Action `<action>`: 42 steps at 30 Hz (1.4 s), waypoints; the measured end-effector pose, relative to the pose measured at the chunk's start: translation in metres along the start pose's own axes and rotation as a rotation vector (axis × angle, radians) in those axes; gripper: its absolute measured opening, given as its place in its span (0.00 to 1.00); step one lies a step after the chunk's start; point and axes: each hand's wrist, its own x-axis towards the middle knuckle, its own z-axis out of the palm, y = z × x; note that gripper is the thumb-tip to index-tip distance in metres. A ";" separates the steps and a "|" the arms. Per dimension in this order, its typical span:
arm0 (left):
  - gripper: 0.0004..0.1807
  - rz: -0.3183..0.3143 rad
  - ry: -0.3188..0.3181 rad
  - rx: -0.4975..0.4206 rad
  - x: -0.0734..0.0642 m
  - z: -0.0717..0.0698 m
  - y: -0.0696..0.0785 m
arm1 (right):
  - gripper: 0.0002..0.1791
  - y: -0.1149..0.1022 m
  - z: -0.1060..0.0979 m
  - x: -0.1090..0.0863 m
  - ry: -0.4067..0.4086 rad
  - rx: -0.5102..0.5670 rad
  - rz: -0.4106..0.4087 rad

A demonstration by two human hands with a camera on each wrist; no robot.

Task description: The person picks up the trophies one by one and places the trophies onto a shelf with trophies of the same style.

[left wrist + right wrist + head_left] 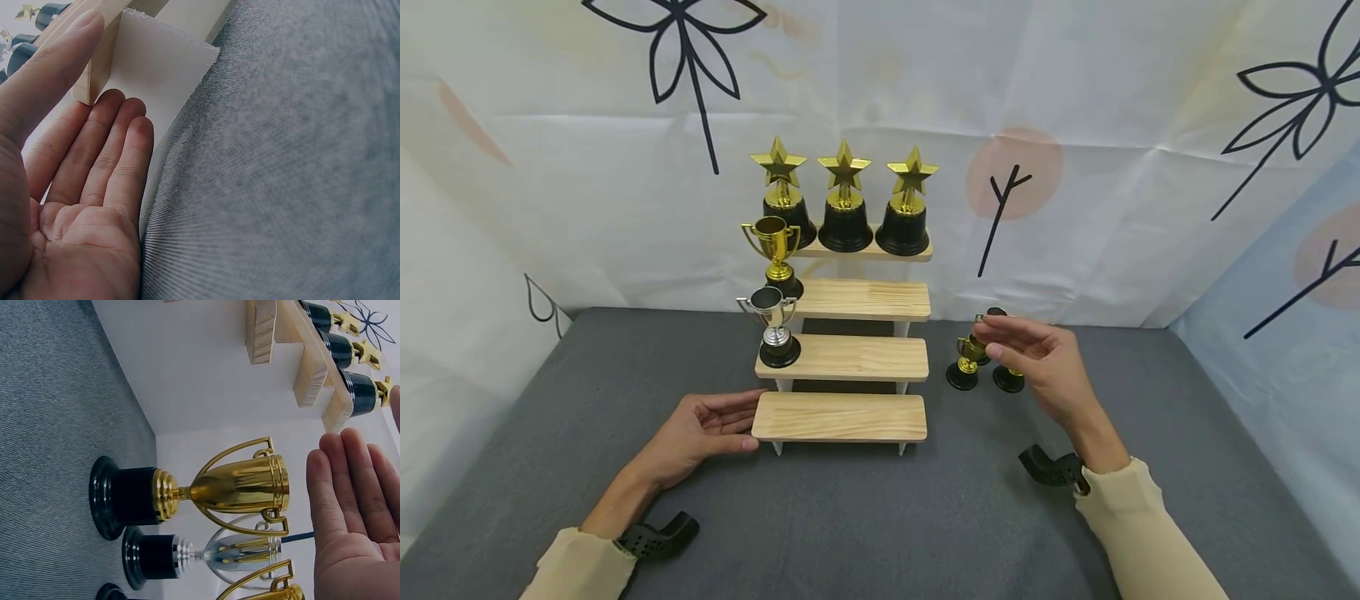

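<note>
My left hand [700, 433] has its fingers extended at the left end of the lowest step of a wooden display stand [842, 417]. In the left wrist view, those fingertips [134, 109] lie right at the wooden board's corner and the white side support [165, 62]. Over a small group of trophies on the right hovers my right hand [1045, 367], fingers straight, holding nothing. Below it stands a gold cup trophy [240, 484] on a black base, upright on the table. Beside that are a silver cup trophy [234, 553] and another gold cup [281, 592], partly cut off.
Three gold star trophies [846, 200] line the top step. A gold cup trophy [775, 246] occupies the left end of the step below, and a silver cup trophy [773, 312] the left end of the one under that. Behind the grey table [865, 525] hangs a patterned white cloth [1112, 208].
</note>
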 end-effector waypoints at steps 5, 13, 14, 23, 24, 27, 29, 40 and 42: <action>0.38 0.001 -0.001 -0.007 0.001 0.001 0.000 | 0.23 0.002 -0.001 -0.004 0.020 -0.014 0.020; 0.38 0.006 -0.005 -0.015 0.002 0.001 -0.002 | 0.21 0.004 -0.003 -0.009 0.007 -0.003 -0.006; 0.38 0.005 -0.004 -0.015 0.002 0.001 -0.002 | 0.21 0.004 -0.003 -0.010 0.008 0.000 -0.010; 0.38 -0.009 0.005 0.007 0.001 0.000 0.000 | 0.21 0.004 -0.008 -0.011 0.043 0.057 -0.040; 0.38 -0.010 0.006 0.008 0.000 0.000 0.000 | 0.20 0.004 -0.008 -0.011 0.046 0.067 -0.046; 0.38 -0.013 0.008 0.017 0.000 0.000 0.000 | 0.20 0.003 -0.010 -0.011 0.045 0.095 -0.072; 0.38 -0.014 0.010 0.024 0.000 0.001 0.001 | 0.20 0.002 -0.012 -0.011 0.049 0.103 -0.082; 0.38 -0.013 0.010 0.028 0.000 0.001 0.001 | 0.20 -0.003 -0.022 -0.012 0.068 0.162 -0.131; 0.38 -0.009 0.007 0.025 0.000 0.001 0.001 | 0.20 -0.004 -0.025 -0.012 0.076 0.169 -0.142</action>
